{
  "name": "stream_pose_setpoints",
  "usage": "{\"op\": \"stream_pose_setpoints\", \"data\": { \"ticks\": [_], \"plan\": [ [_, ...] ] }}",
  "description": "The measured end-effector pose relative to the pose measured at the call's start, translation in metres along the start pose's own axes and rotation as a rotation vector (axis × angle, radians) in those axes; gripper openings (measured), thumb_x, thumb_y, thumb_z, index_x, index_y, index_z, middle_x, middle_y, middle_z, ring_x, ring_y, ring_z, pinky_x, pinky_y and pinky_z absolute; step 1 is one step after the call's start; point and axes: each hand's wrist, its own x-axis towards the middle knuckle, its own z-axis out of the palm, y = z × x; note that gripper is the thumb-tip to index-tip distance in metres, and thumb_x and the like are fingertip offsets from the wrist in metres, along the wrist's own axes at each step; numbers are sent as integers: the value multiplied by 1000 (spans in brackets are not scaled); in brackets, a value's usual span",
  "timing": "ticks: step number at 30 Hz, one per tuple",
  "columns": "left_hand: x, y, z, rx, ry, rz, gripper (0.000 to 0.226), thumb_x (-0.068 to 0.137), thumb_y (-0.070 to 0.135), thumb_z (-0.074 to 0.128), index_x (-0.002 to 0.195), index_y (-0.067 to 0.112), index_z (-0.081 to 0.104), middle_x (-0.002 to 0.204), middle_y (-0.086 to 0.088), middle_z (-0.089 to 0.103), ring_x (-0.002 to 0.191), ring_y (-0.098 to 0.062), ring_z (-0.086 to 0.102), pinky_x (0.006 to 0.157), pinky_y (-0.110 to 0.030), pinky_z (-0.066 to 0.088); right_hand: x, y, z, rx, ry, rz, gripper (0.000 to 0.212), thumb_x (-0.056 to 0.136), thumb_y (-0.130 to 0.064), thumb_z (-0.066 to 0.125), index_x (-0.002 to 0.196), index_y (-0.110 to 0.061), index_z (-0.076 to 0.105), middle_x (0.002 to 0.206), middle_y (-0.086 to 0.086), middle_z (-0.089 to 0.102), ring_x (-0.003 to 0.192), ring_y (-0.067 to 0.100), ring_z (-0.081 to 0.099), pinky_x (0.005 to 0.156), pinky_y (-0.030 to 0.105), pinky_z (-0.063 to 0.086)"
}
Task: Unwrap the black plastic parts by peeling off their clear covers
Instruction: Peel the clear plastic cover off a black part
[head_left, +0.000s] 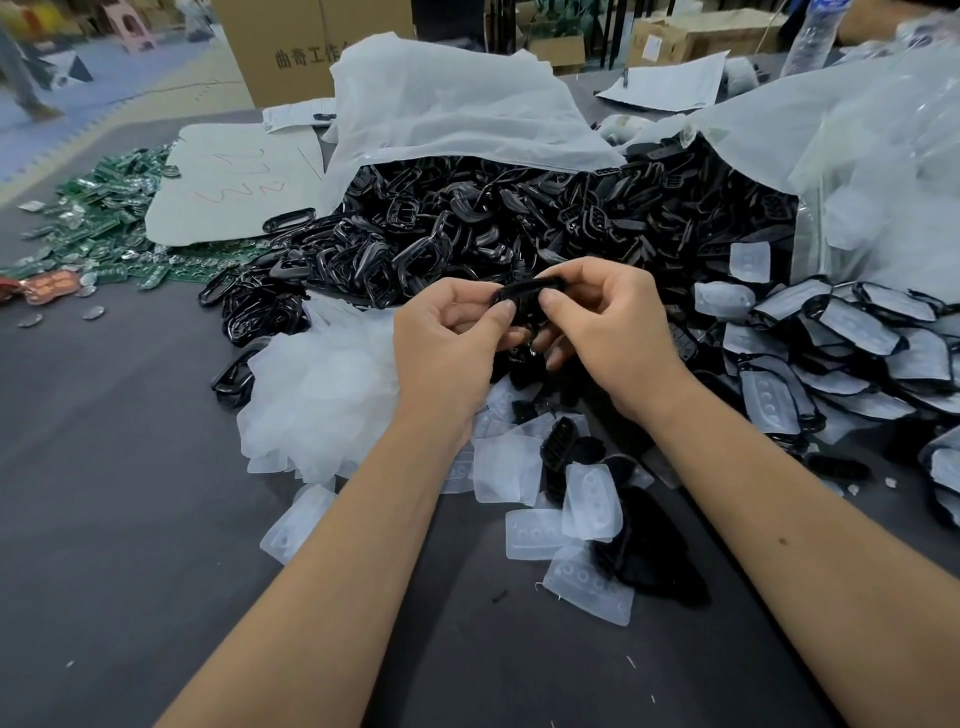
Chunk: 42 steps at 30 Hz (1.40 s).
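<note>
My left hand (452, 338) and my right hand (608, 332) meet above the dark table and pinch one black plastic part (530, 291) between thumbs and fingers. Whether a clear cover is on it is hidden by my fingers. Behind them lies a big heap of bare black parts (493, 218) spilling from a white plastic bag (457, 114). To the right lie several black parts with clear covers on them (852, 332). Loose clear covers (587, 499) are scattered under my forearms, and a larger pile of clear covers (322, 395) sits to the left.
Green circuit boards (104, 218) spread over the far left of the dark table (130, 519), beside a white sheet (234, 176). A cardboard box (280, 47) stands behind. A second clear bag (883, 171) rises at the right, with papers (670, 83) beyond.
</note>
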Motion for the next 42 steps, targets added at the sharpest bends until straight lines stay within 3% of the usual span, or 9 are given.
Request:
{"op": "stream_pose_setpoints", "data": {
  "ticks": [7,12,16,19,25,31,36,38,42],
  "plan": [
    [0,-1,-1,125,-10,70,15,90,-3,73,88,11,68,69,8,69,55,-9,65,59,-21,54,-2,0,1,42,-63,-26,4,95,-2,72,98,-2,72,66,9,72,54,26,71,51,30,58],
    [0,2,-1,145,-36,88,16,88,-2,77,89,10,66,76,-1,69,57,-11,67,58,-20,51,0,-1,-2,33,-84,-8,3,93,-4,75,95,-5,73,64,10,72,51,25,69,47,28,55],
    [0,1,-1,186,-14,111,16,87,-4,75,90,8,65,84,-11,69,61,-15,65,61,-29,54,0,-3,-2,10,-127,10,3,94,-5,74,95,-7,74,66,11,73,51,26,69,46,29,55],
    [-1,1,-2,198,21,125,18,86,-4,75,87,12,66,80,-2,68,64,-16,62,65,-36,55,0,-5,-4,28,-238,52,9,100,1,64,104,-2,72,76,15,77,61,31,75,53,28,59],
    [0,3,-2,191,-22,112,18,87,-4,76,101,6,73,86,3,73,65,-6,67,65,-22,56,1,-10,-9,-32,-255,74,11,101,3,61,108,-4,65,71,17,74,58,35,74,51,31,59],
    [0,2,-3,245,-8,173,15,84,0,78,92,11,70,87,-5,73,77,-27,70,74,-41,60,1,-13,-10,-87,-268,54,22,101,-1,63,117,-10,51,68,16,72,58,37,74,52,38,61],
    [2,-1,-4,281,-5,220,21,83,3,76,87,22,69,87,-2,72,79,-28,67,74,-45,57,2,-27,-13,-431,-203,-61,30,96,-11,74,114,-14,50,62,7,71,44,20,69,45,25,54],
    [4,-3,-5,262,6,213,23,83,3,77,87,24,69,84,7,70,75,-15,63,71,-38,54,7,-44,-20,-638,-395,7,22,95,-17,75,105,-13,56,62,4,73,46,19,70,45,24,53],
    [5,-4,-5,262,33,204,26,82,4,78,90,28,71,83,21,67,71,-1,55,69,-26,50,5,-81,-26,-759,-942,431,24,91,-26,81,97,-5,69,74,11,78,66,26,78,52,25,59]
  ]
}}
